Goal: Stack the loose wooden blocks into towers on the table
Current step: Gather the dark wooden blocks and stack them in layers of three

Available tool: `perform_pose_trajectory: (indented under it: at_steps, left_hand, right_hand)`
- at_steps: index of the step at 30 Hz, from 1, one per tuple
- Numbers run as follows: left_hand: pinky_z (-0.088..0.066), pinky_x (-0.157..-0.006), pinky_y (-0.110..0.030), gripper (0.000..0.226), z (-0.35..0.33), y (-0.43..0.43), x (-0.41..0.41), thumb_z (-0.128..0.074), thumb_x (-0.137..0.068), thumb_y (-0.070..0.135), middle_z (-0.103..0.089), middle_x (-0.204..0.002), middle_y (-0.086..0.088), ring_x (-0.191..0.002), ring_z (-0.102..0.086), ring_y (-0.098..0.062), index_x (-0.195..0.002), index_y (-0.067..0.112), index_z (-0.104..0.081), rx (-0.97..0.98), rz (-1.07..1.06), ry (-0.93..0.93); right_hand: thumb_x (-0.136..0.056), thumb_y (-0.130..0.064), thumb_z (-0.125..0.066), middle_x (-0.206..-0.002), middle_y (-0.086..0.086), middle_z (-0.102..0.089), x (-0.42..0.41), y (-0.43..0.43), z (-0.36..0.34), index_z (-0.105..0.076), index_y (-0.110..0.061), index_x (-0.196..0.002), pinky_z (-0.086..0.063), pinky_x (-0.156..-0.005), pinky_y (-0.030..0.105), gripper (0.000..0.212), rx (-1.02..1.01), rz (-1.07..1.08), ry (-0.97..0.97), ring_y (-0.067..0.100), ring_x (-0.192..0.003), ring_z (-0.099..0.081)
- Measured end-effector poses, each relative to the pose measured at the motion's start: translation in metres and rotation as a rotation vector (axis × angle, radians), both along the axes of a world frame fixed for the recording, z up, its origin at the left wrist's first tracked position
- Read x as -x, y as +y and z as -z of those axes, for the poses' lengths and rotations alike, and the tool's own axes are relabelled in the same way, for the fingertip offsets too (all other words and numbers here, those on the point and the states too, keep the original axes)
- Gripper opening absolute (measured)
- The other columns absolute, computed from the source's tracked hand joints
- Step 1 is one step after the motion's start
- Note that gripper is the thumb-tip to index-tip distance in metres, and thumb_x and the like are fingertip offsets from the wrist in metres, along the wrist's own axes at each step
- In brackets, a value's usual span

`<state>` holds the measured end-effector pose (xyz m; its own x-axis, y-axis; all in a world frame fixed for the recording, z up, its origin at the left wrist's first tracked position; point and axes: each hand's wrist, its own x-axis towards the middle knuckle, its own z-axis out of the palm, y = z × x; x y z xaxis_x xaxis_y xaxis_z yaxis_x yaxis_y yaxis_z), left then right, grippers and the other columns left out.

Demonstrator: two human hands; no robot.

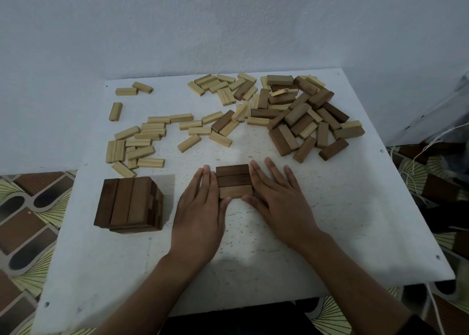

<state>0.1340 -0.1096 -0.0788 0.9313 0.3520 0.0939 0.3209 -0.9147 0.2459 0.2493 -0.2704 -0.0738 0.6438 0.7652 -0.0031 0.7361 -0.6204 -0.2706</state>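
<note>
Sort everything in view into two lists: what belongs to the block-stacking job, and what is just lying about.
Job: left hand, right hand, row of three blocks between them, dark tower, loose pale blocks, loose dark blocks, table.
Lying about: white string at the right, patterned floor.

Dim, bluish, soft light; faint shadows under the hands; wide-angle bending and blur at edges.

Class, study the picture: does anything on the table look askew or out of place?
Yes: the dark brown wooden block tower at near left has uneven layers; block ends jut out stepwise on its right side.
</note>
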Motion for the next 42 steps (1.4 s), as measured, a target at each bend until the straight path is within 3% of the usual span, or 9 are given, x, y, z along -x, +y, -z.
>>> perform_pose_trajectory:
  at_steps: [8,19,22,25,29,31,34,39,42]
  left_hand:
    - [-0.021,-0.119,-0.033,0.065,0.002,0.005,0.001,-0.025,-0.106,0.050,-0.030,-0.163,-0.004,-0.153,-0.020,-0.017,-0.156,0.009,-0.032,0.038,0.032,-0.039]
    - [-0.020,-0.123,-0.036,0.069,-0.003,0.006,0.000,-0.026,-0.105,0.052,-0.027,-0.164,-0.007,-0.153,-0.020,-0.020,-0.157,0.006,-0.029,0.159,0.050,-0.052]
    - [-0.017,-0.124,-0.034,0.077,-0.014,0.010,0.002,-0.038,-0.103,0.057,-0.018,-0.167,-0.003,-0.154,-0.013,-0.016,-0.161,0.012,-0.015,0.294,0.081,-0.037]
    - [-0.023,-0.116,-0.030,0.088,-0.024,0.014,0.001,-0.059,-0.096,0.049,-0.026,-0.161,0.001,-0.145,-0.021,-0.012,-0.161,0.021,-0.006,0.347,0.087,-0.072]
    - [-0.030,-0.111,-0.038,0.101,-0.029,0.019,-0.009,-0.067,-0.088,0.052,-0.031,-0.151,0.000,-0.135,-0.027,-0.016,-0.160,0.030,0.000,0.330,0.027,-0.023]
    - [-0.032,-0.111,-0.040,0.101,-0.031,0.020,-0.014,-0.067,-0.086,0.053,-0.032,-0.147,-0.002,-0.132,-0.028,-0.019,-0.160,0.027,-0.004,0.307,0.021,0.003]
    - [-0.031,-0.111,-0.039,0.093,-0.032,0.020,-0.014,-0.063,-0.088,0.056,-0.029,-0.147,-0.003,-0.135,-0.024,-0.019,-0.159,0.022,-0.013,0.333,-0.006,0.008]
    - [-0.028,-0.118,-0.041,0.071,-0.028,0.013,-0.002,-0.049,-0.097,0.058,-0.016,-0.155,0.003,-0.144,-0.014,-0.018,-0.155,0.025,-0.026,0.340,0.014,-0.017]
    - [-0.020,-0.114,-0.034,0.068,-0.023,0.010,0.001,-0.039,-0.095,0.061,-0.017,-0.159,0.002,-0.147,-0.013,-0.016,-0.155,0.030,-0.028,0.325,0.026,-0.036]
  right_hand:
    - [-0.096,-0.068,-0.007,-0.166,-0.013,-0.008,-0.001,0.001,-0.003,-0.013,-0.023,-0.160,0.005,-0.125,0.042,0.079,-0.017,0.010,0.051,0.013,-0.154,0.008]
    - [-0.094,-0.073,-0.010,-0.167,-0.013,-0.006,-0.004,-0.002,-0.004,-0.008,-0.025,-0.160,0.005,-0.126,0.041,0.082,-0.028,0.006,0.093,0.009,-0.153,0.011]
    - [-0.091,-0.078,-0.026,-0.166,-0.008,-0.013,-0.006,-0.004,-0.018,-0.013,-0.024,-0.159,0.002,-0.126,0.035,0.087,-0.093,0.034,0.184,0.006,-0.153,0.003]
    - [-0.086,-0.069,-0.053,-0.163,-0.007,-0.025,-0.016,-0.003,-0.042,-0.023,-0.025,-0.158,-0.003,-0.117,0.023,0.089,-0.129,0.056,0.249,0.006,-0.151,-0.011]
    - [-0.076,-0.067,-0.071,-0.156,-0.009,-0.036,-0.035,0.005,-0.054,-0.031,-0.023,-0.157,-0.024,-0.120,0.033,0.100,-0.101,-0.015,0.267,0.007,-0.144,-0.018]
    - [-0.072,-0.069,-0.073,-0.154,-0.009,-0.038,-0.039,0.011,-0.056,-0.032,-0.023,-0.155,-0.026,-0.115,0.030,0.104,-0.067,-0.044,0.278,0.007,-0.141,-0.021]
    - [-0.074,-0.074,-0.065,-0.153,-0.009,-0.037,-0.040,0.013,-0.055,-0.031,-0.022,-0.156,-0.025,-0.112,0.027,0.103,-0.069,-0.030,0.311,0.007,-0.141,-0.024]
    - [-0.093,-0.070,-0.033,-0.162,-0.009,-0.026,-0.022,0.001,-0.037,-0.029,-0.022,-0.157,-0.020,-0.122,0.033,0.080,-0.128,0.013,0.345,0.003,-0.148,-0.014]
    - [-0.098,-0.071,-0.021,-0.166,-0.012,-0.012,-0.010,-0.003,-0.020,-0.021,-0.023,-0.159,-0.001,-0.123,0.023,0.078,-0.106,-0.022,0.253,-0.003,-0.151,0.004]
